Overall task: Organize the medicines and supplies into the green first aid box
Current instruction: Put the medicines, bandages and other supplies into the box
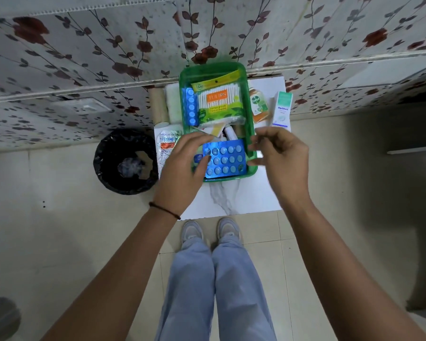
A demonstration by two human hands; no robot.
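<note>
The green first aid box (231, 66) stands open on a small white table (256, 198). Inside lie a pack of cotton swabs (219, 102), a narrow blue tablet strip (191, 107) along its left wall and a wide blue blister sheet (225, 159) at the near end. My left hand (185, 163) touches the blister sheet's left edge with its fingertips. My right hand (278, 153) hovers at the box's right rim, fingers apart and holding nothing. A Dettol bottle (258, 104) and a white Optibex carton (282, 109) stand right of the box.
A silver medicine strip (166, 146) lies left of the box, with a bandage roll (159, 104) and white gauze (172, 102) behind it. A black-lined bin (126, 161) stands on the floor at the left. The flowered wall is close behind the table.
</note>
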